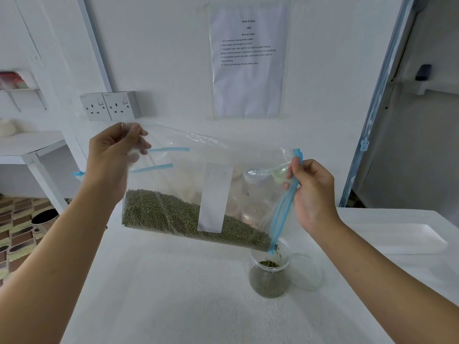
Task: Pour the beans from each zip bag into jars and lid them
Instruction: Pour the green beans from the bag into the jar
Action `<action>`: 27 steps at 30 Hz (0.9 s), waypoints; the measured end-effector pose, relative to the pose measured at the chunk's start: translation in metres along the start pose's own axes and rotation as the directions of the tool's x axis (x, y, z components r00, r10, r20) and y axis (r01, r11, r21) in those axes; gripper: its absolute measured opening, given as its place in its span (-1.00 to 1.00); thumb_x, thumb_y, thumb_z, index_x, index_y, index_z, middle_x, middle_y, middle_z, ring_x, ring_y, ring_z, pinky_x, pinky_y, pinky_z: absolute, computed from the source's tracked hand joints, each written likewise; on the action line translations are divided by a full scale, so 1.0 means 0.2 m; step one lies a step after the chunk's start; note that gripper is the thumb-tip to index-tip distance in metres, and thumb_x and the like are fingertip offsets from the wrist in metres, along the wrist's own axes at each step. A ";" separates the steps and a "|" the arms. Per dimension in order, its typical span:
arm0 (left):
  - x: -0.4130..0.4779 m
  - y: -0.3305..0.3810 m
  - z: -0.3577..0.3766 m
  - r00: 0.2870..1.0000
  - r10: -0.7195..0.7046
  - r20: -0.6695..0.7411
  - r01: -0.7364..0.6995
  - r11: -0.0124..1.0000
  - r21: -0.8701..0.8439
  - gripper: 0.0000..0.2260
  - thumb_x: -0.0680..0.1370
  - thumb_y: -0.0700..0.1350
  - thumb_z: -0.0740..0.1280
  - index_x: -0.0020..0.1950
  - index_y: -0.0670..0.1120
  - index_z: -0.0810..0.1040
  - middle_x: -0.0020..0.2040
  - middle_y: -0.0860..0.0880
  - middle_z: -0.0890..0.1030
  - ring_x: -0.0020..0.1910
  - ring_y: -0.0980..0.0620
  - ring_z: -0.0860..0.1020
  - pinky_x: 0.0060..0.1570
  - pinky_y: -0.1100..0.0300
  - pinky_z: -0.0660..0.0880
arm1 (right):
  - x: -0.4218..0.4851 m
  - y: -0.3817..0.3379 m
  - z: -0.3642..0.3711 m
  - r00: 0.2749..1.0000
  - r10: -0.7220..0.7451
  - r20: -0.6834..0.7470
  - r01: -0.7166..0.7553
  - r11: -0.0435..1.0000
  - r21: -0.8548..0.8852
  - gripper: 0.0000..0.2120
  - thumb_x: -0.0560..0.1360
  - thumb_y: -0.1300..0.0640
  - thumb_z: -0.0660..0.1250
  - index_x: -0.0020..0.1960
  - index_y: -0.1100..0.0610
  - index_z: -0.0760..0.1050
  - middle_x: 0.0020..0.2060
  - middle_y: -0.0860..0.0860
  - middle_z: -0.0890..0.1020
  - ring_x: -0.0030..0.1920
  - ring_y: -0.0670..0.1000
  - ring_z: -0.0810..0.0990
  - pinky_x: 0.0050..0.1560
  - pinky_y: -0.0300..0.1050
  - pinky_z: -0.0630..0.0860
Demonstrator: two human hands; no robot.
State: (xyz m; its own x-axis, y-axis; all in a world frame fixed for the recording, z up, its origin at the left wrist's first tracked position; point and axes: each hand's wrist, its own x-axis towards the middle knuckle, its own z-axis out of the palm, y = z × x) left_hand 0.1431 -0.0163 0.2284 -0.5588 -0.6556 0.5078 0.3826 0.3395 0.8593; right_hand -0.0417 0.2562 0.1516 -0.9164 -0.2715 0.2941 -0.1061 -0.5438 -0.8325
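The clear blue-zippered plastic bag of green beans is hanging tilted above the transparent round jar, left hand pinching its upper corner, right hand pinching its zipper, mouth seemingly open.

The bag hangs mid-frame above the desk, its lower-right corner over the jar, the lid just right.

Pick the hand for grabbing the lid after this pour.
Probably the right hand: the clear lid lies just right of the jar, below it. The left hand holds the far corner of the bag.
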 end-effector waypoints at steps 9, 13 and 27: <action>0.00 0.00 0.01 1.000 0.000 -0.003 0.000 1.000 0.002 -0.73 0.67 -0.18 0.31 -0.20 0.02 0.63 -0.26 0.04 0.62 -0.28 0.04 0.49 -0.15 0.09 0.32 | 0.01 0.01 -0.01 1.000 -0.004 -0.013 0.004 1.000 -0.006 -0.75 0.62 0.15 0.35 -0.22 0.18 0.46 -0.33 -0.03 0.54 -0.26 -0.07 0.48 -0.19 -0.11 0.43; 0.01 0.00 0.01 1.000 -0.002 -0.007 0.002 1.000 0.007 -0.76 0.67 -0.17 0.32 -0.18 -0.01 0.62 -0.26 0.03 0.62 -0.29 0.03 0.49 -0.18 0.12 0.32 | 0.01 0.01 -0.01 1.000 -0.005 -0.010 0.005 1.000 -0.010 -0.74 0.62 0.16 0.34 -0.22 0.18 0.45 -0.32 -0.03 0.54 -0.26 -0.06 0.48 -0.20 -0.11 0.42; 0.03 0.05 0.02 1.000 0.021 0.013 -0.022 0.999 0.042 -0.78 0.67 -0.16 0.31 -0.16 -0.03 0.60 -0.29 0.04 0.62 -0.29 0.06 0.50 -0.09 0.08 0.36 | 0.02 0.02 0.00 0.999 -0.001 -0.036 0.000 1.000 -0.028 -0.75 0.63 0.14 0.34 -0.19 0.19 0.45 -0.32 -0.01 0.53 -0.25 -0.05 0.47 -0.17 -0.09 0.44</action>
State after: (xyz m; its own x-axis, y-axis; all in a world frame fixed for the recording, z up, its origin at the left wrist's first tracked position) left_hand 0.1409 -0.0145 0.2398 -0.5600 -0.6396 0.5266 0.3631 0.3819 0.8499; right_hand -0.0460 0.2529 0.1505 -0.9295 -0.2422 0.2780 -0.1168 -0.5218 -0.8450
